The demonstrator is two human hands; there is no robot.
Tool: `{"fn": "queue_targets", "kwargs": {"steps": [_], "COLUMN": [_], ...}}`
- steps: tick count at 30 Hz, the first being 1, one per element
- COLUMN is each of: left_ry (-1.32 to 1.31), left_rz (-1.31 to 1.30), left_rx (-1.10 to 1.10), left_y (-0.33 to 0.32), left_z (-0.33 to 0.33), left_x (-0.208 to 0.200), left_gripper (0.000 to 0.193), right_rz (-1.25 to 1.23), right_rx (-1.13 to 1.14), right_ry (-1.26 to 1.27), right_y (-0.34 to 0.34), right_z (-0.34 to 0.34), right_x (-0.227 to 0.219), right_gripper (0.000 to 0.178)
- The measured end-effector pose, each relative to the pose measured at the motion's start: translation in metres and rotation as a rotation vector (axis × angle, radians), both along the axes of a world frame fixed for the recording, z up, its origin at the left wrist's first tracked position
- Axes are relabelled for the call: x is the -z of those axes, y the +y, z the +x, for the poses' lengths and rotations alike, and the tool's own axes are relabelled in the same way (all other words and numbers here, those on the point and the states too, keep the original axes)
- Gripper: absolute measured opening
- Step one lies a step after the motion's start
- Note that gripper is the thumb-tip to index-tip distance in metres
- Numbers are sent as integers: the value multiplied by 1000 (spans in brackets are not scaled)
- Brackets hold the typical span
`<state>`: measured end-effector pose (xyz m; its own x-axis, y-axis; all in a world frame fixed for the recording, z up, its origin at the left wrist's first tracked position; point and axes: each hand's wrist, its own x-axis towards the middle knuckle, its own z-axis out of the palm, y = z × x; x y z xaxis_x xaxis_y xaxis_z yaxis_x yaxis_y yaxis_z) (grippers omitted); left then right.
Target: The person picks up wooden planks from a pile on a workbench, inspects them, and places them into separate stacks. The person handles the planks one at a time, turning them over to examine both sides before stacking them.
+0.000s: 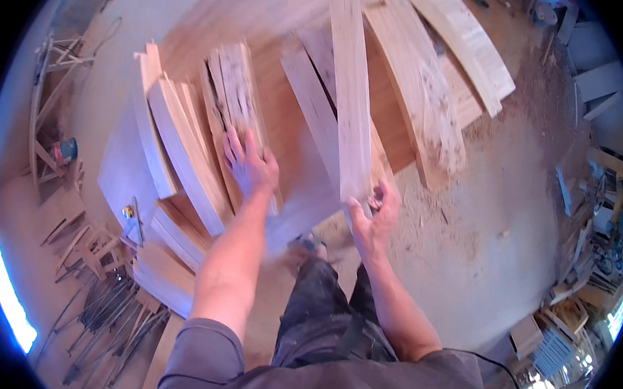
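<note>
With its fingers spread, my left hand (253, 169) lies on a rough, cracked wooden board (236, 85) in the middle of the work surface. My right hand (376, 222) grips the near end of a long pale plank (351, 105), thumb on top and fingers curled at its side. That plank points away from me and lies across other boards. Just left of it is a greyish board (312, 110) with a dark gap along it. Several narrow boards (180, 138) stand side by side left of my left hand.
Wide planks (419, 80) lie at the far right of the work surface. Metal clamps (100, 324) lie on the floor at the lower left, below wooden frame pieces (90, 250). A tin (65, 151) stands by a wooden trestle (45, 110). Sawdust and chips cover the floor (478, 238) at right.
</note>
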<state>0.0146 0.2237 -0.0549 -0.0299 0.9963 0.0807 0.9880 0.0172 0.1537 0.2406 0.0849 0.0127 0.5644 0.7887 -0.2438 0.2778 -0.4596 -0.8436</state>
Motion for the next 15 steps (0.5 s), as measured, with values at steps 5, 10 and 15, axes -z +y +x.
{"fn": "queue_targets", "kwargs": {"steps": [5,10,15], "left_ry": [25,40,18], "left_rz": [21,42,31], "left_rx": [13,6,3], "left_y": [3,1,0], "left_z": [-1,-3,-3], "left_x": [2,9,12], "left_gripper": [57,58,60], "right_rz": [-51,-6,-19], "right_rx": [-13,-31,-33], "right_ry": [-26,-65,-109], "right_y": [-9,-16,-5], "right_z": [-18,-27,-29], "right_x": [-7,-6,-1], "right_gripper": [86,94,97]}}
